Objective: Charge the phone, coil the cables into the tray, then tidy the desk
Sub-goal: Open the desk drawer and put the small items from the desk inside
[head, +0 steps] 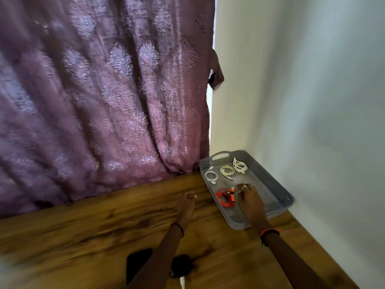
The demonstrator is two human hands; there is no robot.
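The orange cable [226, 198] lies coiled in the near-left part of the grey tray [277, 185], just left of the right hand [249, 198], whose grip is pinched nearly closed at the fingertips on what looks like the cable's plug end, though blur makes the exact contact hard to tell. A cable like this is light, soft and springy: the coil will likely loosen if let go carelessly, so the bundle is best held across several loops at once, or by the stiffer plug, and pressed flat before release. Beyond that grip, at the far end of the tray, three pale coils sit apart from one another: a white cable [211, 175], a yellowish cable [227, 170] and another white cable [240, 166]. To the left of the tray, the left hand [186, 202] hovers over the wooden bench [83, 236], fingers curled in loosely, holding nothing visible. Nearer the person, behind both wrists, a dark phone [138, 262] lies flat on the bench beside a small black object [182, 265], too blurred to name, with a white lead [182, 283] below it.
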